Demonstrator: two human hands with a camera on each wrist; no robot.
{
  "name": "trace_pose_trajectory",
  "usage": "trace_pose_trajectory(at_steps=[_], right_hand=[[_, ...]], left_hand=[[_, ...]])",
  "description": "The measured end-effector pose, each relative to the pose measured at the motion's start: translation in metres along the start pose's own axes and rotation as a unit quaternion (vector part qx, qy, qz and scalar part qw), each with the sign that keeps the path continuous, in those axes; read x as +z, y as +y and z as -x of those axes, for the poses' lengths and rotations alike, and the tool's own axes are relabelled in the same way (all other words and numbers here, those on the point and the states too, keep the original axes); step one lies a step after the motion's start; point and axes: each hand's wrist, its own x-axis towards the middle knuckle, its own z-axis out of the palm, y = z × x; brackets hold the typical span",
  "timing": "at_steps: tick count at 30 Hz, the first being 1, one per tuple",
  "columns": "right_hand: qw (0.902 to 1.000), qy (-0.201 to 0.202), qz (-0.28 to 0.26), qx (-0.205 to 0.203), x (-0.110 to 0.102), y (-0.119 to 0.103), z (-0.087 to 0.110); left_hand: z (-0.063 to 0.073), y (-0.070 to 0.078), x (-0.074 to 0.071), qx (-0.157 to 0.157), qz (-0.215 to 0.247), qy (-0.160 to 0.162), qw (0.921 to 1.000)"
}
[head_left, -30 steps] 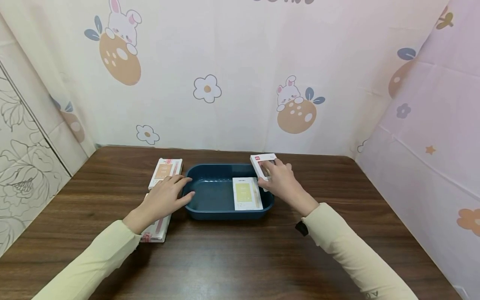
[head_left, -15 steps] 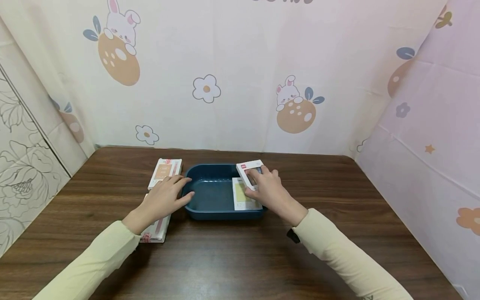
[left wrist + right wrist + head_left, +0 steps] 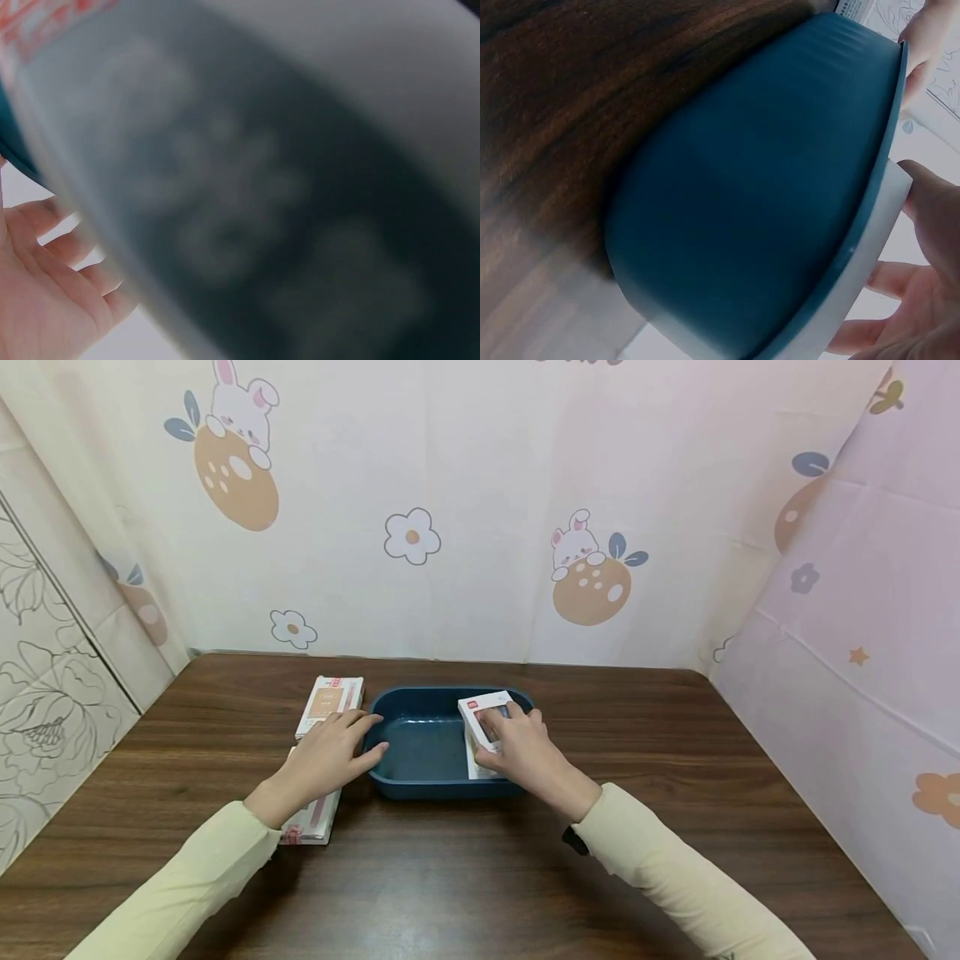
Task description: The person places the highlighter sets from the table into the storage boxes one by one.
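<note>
No text reads clearly. The red logo (image 3: 472,704) on the held white box (image 3: 481,717) is too small; the lettering (image 3: 592,362) on the curtain (image 3: 480,585) is cut off.

The right hand (image 3: 522,752) and gripped box (image 3: 486,701) hide most of the lower box (image 3: 478,767) at the tray's (image 3: 442,790) three o'clock.

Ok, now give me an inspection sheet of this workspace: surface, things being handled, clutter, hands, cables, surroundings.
Surface: dark wooden table.
Job's things: blue tray; held box, white, over a lower box inside the tray, contact unclear; at least two side boxes left of the tray, partly covered.
Clutter: nothing seen.
Hands: left hand rests at the tray's left rim; right hand grips the held box.
Cables: nothing seen.
Surroundings: cloth with rabbits and flowers behind the table.
</note>
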Motion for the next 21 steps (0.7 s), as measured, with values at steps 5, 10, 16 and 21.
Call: trace_pose_trajectory(at_steps=[5, 10, 16, 21], right_hand=[[0.9999, -0.012, 0.004, 0.005, 0.004, -0.002, -0.002], [0.9994, -0.026, 0.004, 0.022, 0.008, -0.004, -0.005], [0.9988, -0.027, 0.003, 0.041, 0.013, -0.004, -0.008], [0.9985, -0.02, 0.021, 0.047, 0.018, -0.004, -0.009]], left_hand=[[0.0, -0.001, 0.0, 0.001, -0.001, 0.001, 1.0], [0.0, 0.0, 0.0, 0.003, 0.0, 0.003, 1.0], [0.001, 0.0, 0.0, 0.005, -0.001, 0.003, 1.0], [0.0, 0.0, 0.0, 0.008, 0.0, 0.006, 1.0]])
